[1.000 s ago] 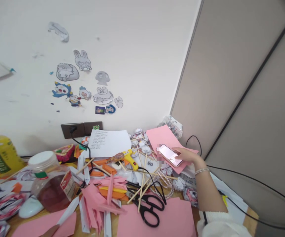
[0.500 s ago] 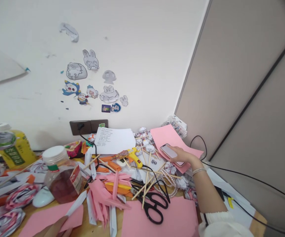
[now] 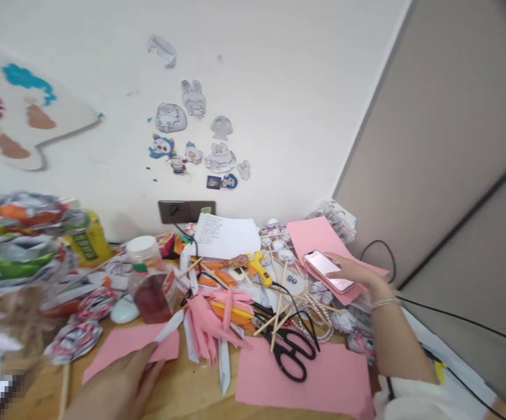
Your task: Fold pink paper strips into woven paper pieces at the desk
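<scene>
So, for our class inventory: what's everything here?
table: one, wooden, below
scissors: one, black, front
glue gun: one, yellow, middle
phone: one, pinkish, right
sheets: several, pink, across table
written page: one, white, wallside
folded strips: many, mostly pink, centre
rosettes: several, multicoloured, left
sticks: several, pale, centre
beads: several, pearly, centre
jar: one, clear, left
packet: one, yellow, behind jar
oval object: one, pale, left
poster: one, white, upper left
cutouts: several, mostly grey, wall
socket panel: one, dark, wall
cables: several, black, right
left hand: one, lower left
right hand: one, on phone
</scene>
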Tool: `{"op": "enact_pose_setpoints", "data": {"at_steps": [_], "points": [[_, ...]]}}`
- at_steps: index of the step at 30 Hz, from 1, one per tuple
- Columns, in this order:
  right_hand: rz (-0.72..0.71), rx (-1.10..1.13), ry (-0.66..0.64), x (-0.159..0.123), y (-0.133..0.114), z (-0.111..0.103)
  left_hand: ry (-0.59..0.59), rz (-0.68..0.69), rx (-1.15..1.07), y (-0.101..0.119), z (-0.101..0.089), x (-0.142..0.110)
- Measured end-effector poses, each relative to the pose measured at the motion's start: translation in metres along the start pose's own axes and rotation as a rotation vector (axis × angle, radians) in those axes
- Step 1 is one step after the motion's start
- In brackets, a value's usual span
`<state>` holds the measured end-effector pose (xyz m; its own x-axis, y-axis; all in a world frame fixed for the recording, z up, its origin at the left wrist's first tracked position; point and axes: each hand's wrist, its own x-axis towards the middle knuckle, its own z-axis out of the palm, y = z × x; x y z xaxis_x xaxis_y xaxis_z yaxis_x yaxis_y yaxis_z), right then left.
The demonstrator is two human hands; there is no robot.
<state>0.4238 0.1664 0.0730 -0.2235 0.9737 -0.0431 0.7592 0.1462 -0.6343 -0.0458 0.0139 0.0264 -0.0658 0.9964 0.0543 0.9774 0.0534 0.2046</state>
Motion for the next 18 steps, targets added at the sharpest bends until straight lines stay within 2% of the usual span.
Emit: {"op": "enact_pose_setpoints", "data": {"at_steps": [2,5,8,12,18], "points": [[-0.025,0.067,-0.161,-0.01,0.009,-0.011,-0.047,0.001,0.021,0.011,-0.012,-0.002],[0.033,0.119,-0.233,-0.018,0.02,-0.022,-0.053,0.009,0.045,0.018,-0.022,-0.005],[0.064,0.095,-0.205,-0.015,0.019,-0.019,-0.009,0.026,0.061,0.015,-0.02,-0.006],[0.082,0.074,-0.093,-0.004,0.011,-0.009,-0.004,0.036,0.067,0.011,-0.014,-0.005],[0.044,0.037,-0.107,0.001,0.017,-0.006,-0.004,0.034,0.085,0.011,-0.012,-0.004]]}}
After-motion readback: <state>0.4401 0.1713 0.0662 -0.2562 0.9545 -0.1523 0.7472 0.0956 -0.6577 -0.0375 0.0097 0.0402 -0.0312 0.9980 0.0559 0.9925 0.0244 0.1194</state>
